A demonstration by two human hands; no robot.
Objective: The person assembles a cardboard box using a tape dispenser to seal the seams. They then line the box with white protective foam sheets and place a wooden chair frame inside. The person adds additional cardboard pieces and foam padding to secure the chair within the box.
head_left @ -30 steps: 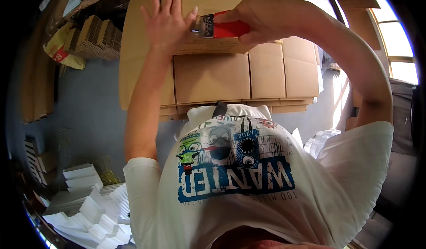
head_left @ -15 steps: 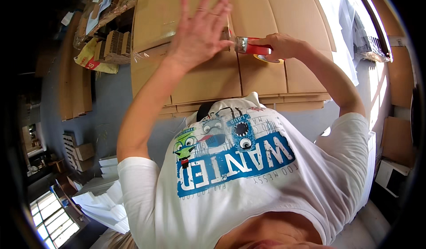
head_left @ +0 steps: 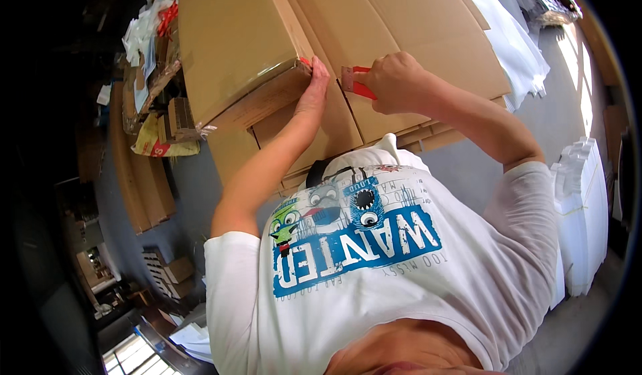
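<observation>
A closed cardboard box (head_left: 234,37), with clear tape along its near edge, sits on flattened cardboard at the left. My left hand (head_left: 314,88) presses against its near right corner, fingers extended along the side and partly hidden. A small bit of red shows by its fingertips; I cannot make out what it is. My right hand (head_left: 401,84) is closed round a red tape dispenser (head_left: 361,84) whose metal end points left toward the box corner, a short gap away. The hand covers most of the dispenser.
Flattened cardboard sheets (head_left: 428,24) lie stacked beneath the box. White sheeting (head_left: 515,67) hangs past their right side. A white stack (head_left: 582,214) stands on the floor at right. Folded cardboard pieces (head_left: 177,117) and a yellow bag (head_left: 150,141) are at left.
My left hand has come down from above the box to its near right corner. The box sits turned at an angle, and the dispenser has moved slightly left. The view has also rotated.
</observation>
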